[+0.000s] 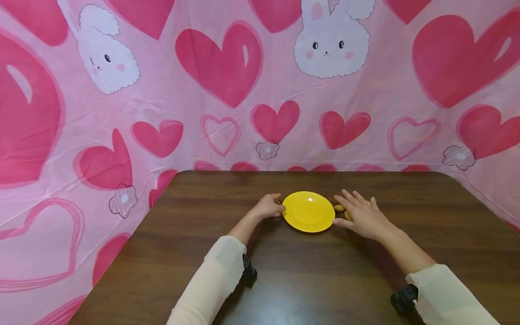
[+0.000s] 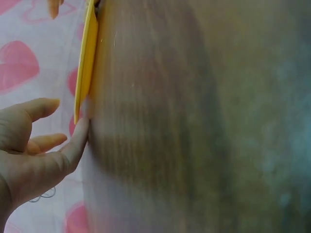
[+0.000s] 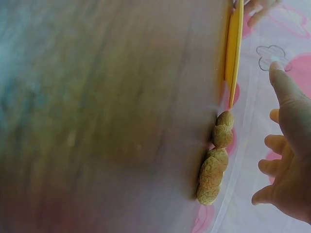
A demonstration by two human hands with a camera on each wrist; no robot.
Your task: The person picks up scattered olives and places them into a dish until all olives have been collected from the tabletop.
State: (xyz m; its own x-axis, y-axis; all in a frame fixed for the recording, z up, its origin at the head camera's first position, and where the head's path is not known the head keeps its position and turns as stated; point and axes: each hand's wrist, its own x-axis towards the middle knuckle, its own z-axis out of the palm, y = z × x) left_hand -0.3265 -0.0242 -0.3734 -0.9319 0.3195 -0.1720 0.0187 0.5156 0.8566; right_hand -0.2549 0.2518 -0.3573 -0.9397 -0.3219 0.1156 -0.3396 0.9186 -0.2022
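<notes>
A round yellow plate (image 1: 308, 212) lies flat on the wooden table. At its left rim is my left hand (image 1: 269, 206); in the left wrist view the left hand (image 2: 36, 150) has a fingertip against the plate's edge (image 2: 86, 63), with its other fingers loosely spread. Several tan nuts (image 1: 339, 208) in rough shells lie just right of the plate. Over them hovers my right hand (image 1: 363, 215), fingers spread. In the right wrist view the right hand (image 3: 294, 155) is apart from the nuts (image 3: 212, 177) and holds nothing. In the head view it partly hides them.
The brown wooden table (image 1: 308, 280) has rounded far corners. Behind it and to the left hangs a pink cloth (image 1: 162, 99) printed with hearts and rabbits. A black wrist camera (image 1: 248, 271) sits at the left sleeve, another black camera (image 1: 404, 299) at the right.
</notes>
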